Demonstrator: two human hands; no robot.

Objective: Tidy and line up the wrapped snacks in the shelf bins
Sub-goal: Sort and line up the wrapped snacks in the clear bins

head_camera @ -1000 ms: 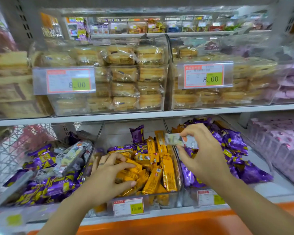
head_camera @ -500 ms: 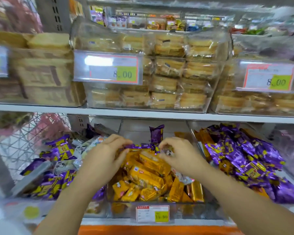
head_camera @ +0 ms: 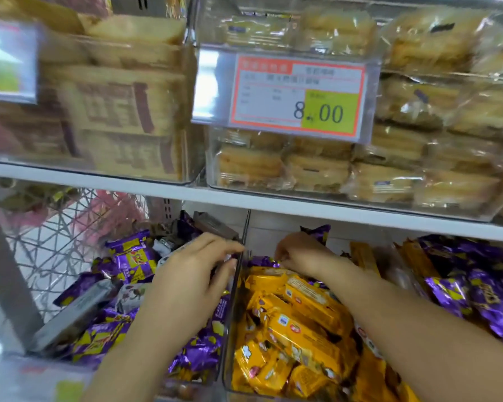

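**While both hands reach in, the snacks lie jumbled in their bins**

Head view. Beneath the white shelf edge [head_camera: 273, 203], clear bins stand side by side on the lower shelf.

The left bin [head_camera: 18, 372] holds purple-and-yellow wrapped snacks [head_camera: 128, 256] mixed with a few grey-wrapped ones [head_camera: 79, 309]. They lie at all angles.

The middle bin [head_camera: 234, 300] is filled with yellow-wrapped snacks [head_camera: 302, 329], some in rough rows and others tipped over. One purple pack [head_camera: 317, 231] stands upright at the back of it. Further right lies a separate heap of purple packs [head_camera: 476, 294].

The left hand [head_camera: 186, 282] is over the left bin. Its fingers [head_camera: 230, 247] stretch almost straight to the top edge of the wall between the two bins, with the thumb spread apart below them. It has no plain hold of anything.

The right hand [head_camera: 299, 250] is at the back of the middle bin, knuckles up, with its fingers curled under. It sits just above a crumpled purple wrapper [head_camera: 262, 261]. The fingertips are hidden, so I cannot tell whether they grip that wrapper.

On the shelf above, clear bins hold pale cakes in see-through wrap [head_camera: 317, 172]. A price label reading 8.00 [head_camera: 299, 94] hangs on the front of one. To the far left is a white wire rack [head_camera: 55, 245]; much of that side is blurred.
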